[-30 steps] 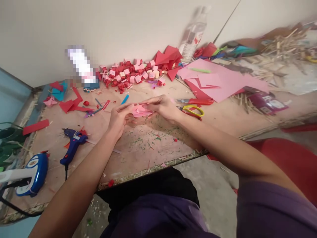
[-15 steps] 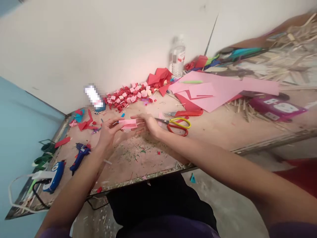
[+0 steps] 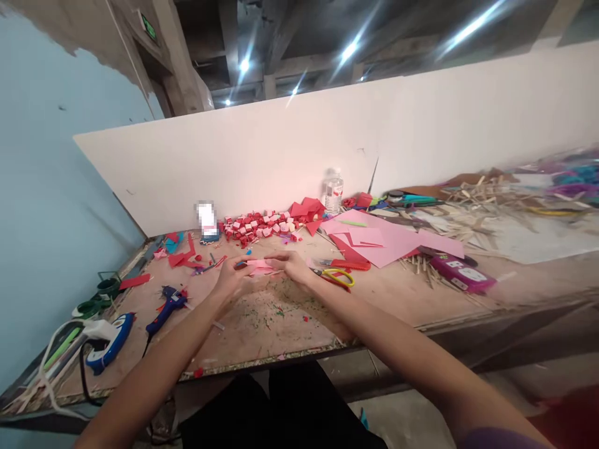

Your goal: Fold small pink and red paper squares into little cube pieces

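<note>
A small piece of pink paper (image 3: 260, 267), with a fold along it, is held just above the table between both hands. My left hand (image 3: 230, 274) pinches its left end. The fingers of my right hand (image 3: 291, 265) are closed on its right end. Right of that hand lie scissors (image 3: 344, 277) with yellow and red handles, and behind them a red utility knife (image 3: 349, 265). Green and red scraps (image 3: 269, 313) are scattered on the tabletop below my hands.
Many small red and pink paper cubes (image 3: 255, 226) are heaped by the white board. A water bottle (image 3: 334, 192) stands near pink sheets (image 3: 397, 240). At left lie a blue glue gun (image 3: 167, 308) and a blue-and-white power strip (image 3: 111, 344). A purple box (image 3: 462, 273) is at right.
The view has tipped upward, bringing the top of the white board and ceiling lights into sight. Both hands keep hold of the pink paper, which looked flatter a second ago.
</note>
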`<state>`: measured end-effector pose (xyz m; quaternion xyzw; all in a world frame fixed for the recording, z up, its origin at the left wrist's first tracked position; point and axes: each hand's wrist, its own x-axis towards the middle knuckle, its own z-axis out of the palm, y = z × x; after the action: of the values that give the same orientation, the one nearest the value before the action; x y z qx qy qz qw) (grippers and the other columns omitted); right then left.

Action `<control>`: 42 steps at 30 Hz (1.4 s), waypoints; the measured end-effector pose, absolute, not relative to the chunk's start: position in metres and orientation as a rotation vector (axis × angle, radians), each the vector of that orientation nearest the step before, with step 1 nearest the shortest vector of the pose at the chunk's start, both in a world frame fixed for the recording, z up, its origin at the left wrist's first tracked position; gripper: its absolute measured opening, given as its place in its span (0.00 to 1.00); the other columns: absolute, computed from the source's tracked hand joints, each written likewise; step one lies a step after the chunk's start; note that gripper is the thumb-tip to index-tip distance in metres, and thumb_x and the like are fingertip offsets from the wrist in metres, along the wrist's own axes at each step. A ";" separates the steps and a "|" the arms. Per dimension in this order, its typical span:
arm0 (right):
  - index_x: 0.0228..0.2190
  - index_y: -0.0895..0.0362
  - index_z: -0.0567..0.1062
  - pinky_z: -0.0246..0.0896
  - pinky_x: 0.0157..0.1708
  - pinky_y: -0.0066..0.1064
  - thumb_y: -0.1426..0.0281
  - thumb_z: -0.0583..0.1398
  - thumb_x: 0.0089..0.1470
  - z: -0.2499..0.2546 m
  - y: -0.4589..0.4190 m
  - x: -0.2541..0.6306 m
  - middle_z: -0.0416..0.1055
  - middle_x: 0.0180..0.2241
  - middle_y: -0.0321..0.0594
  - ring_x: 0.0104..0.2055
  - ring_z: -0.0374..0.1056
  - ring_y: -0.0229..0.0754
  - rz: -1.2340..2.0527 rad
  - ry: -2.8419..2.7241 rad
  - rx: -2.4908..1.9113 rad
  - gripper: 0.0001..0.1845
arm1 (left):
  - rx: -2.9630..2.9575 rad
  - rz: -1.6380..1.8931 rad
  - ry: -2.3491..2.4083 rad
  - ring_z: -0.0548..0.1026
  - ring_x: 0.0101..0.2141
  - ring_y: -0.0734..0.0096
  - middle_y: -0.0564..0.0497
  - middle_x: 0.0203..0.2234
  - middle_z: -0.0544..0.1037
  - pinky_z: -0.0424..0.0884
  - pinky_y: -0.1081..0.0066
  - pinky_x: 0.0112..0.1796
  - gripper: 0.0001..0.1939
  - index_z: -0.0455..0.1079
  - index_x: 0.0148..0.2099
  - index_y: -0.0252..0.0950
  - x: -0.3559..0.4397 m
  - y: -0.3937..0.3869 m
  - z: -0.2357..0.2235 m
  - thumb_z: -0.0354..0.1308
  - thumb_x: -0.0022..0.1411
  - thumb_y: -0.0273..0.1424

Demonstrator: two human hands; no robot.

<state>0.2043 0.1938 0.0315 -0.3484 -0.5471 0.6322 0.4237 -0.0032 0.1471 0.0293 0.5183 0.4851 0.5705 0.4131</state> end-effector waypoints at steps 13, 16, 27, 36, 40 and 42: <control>0.36 0.57 0.87 0.79 0.37 0.36 0.59 0.78 0.45 0.029 0.200 0.209 0.81 0.30 0.36 0.31 0.75 0.42 1.423 -1.513 -0.900 0.19 | 1.322 1.264 1.085 0.78 0.26 0.67 0.45 0.29 0.82 0.77 0.67 0.31 0.29 0.83 0.40 0.31 -0.004 0.160 0.019 0.78 0.49 0.52; 0.38 0.57 0.86 0.79 0.35 0.35 0.61 0.77 0.48 0.029 0.199 0.206 0.79 0.28 0.34 0.29 0.75 0.41 1.414 -1.528 -0.907 0.17 | 1.329 1.245 1.077 0.77 0.25 0.67 0.46 0.26 0.81 0.77 0.68 0.30 0.30 0.83 0.38 0.31 -0.005 0.161 0.017 0.78 0.48 0.54; 0.42 0.60 0.86 0.78 0.32 0.32 0.63 0.75 0.53 0.023 0.199 0.201 0.73 0.24 0.31 0.25 0.72 0.38 1.403 -1.531 -0.908 0.17 | 1.357 1.300 1.129 0.76 0.26 0.68 0.47 0.26 0.83 0.75 0.69 0.31 0.27 0.82 0.34 0.32 -0.008 0.160 0.020 0.80 0.45 0.51; 0.49 0.59 0.86 0.76 0.32 0.32 0.64 0.65 0.62 0.018 0.188 0.200 0.78 0.32 0.37 0.28 0.73 0.39 1.274 -1.626 -0.979 0.18 | 1.285 1.236 1.144 0.80 0.31 0.62 0.42 0.32 0.86 0.77 0.67 0.34 0.25 0.86 0.40 0.32 -0.013 0.155 0.022 0.82 0.46 0.45; 0.52 0.60 0.86 0.76 0.31 0.32 0.62 0.63 0.64 0.021 0.187 0.200 0.78 0.32 0.39 0.29 0.73 0.40 1.224 -1.656 -1.004 0.21 | 1.256 1.181 1.119 0.79 0.28 0.60 0.39 0.28 0.84 0.80 0.63 0.35 0.25 0.85 0.39 0.32 -0.012 0.152 0.024 0.76 0.56 0.51; 0.52 0.60 0.85 0.76 0.31 0.33 0.60 0.64 0.64 0.024 0.186 0.201 0.78 0.32 0.39 0.29 0.73 0.40 1.233 -1.652 -1.003 0.22 | 1.238 1.174 1.110 0.80 0.29 0.59 0.38 0.29 0.85 0.81 0.61 0.36 0.25 0.85 0.38 0.31 -0.011 0.151 0.024 0.75 0.57 0.52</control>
<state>0.2005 0.1861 0.0245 -0.3985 -0.6567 0.4901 0.4120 -0.0111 0.1511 0.0240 0.5174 0.4640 0.4910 0.5253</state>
